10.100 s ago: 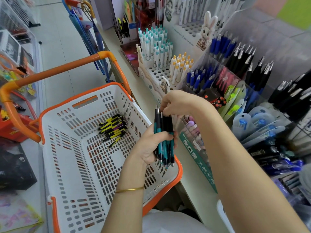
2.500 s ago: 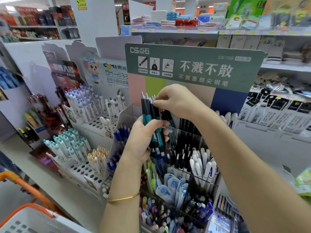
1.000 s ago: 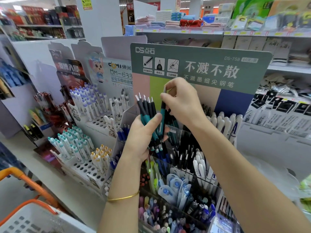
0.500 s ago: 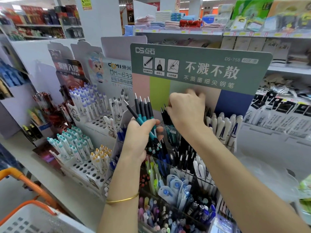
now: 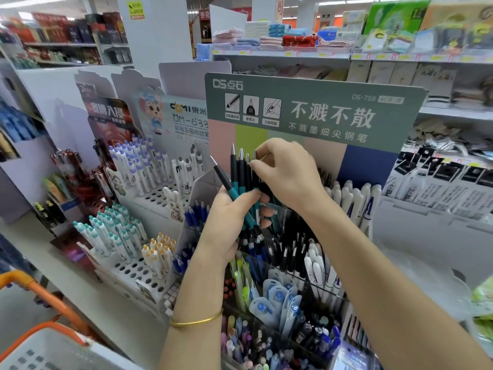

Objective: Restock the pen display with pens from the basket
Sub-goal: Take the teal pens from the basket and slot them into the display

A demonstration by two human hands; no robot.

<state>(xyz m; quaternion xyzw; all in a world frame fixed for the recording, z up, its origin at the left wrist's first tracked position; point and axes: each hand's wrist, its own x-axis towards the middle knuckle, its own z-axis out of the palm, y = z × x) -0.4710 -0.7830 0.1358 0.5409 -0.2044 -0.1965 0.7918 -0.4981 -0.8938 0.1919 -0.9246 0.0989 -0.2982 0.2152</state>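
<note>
Black and teal plastic with small silver ends: that is the bunch of pens (image 5: 238,180) in your left hand (image 5: 226,222). Your fingers and thumb wrap round the middle of the bunch, near the teal parts, and the silver ends stick up. One pen leans out to the left, away from the others. Your right hand (image 5: 290,174) comes in from above and pinches the top of one pen in the bunch. So your two hands are close together, both on the pens, right in front of the pen display (image 5: 198,190) and under its green sign (image 5: 314,110).

These pens look light, thin and stiff. They should not bend or squash. I think the smooth black barrels can slip, and the teal part looks more grippy, so that is a good place to hold. Round pens roll on each other, so a loose bunch may fan out and drop one. The leaning pen looks like the first to go. Hold the bunch snug, not hard.

To take one pen, pinch it near the top and pull it straight up. The slot of black pens (image 5: 290,244) just below your hands may be its home, but I cannot tell for sure. The white basket (image 5: 53,351) sits low on your left, well apart from your hands.
</note>
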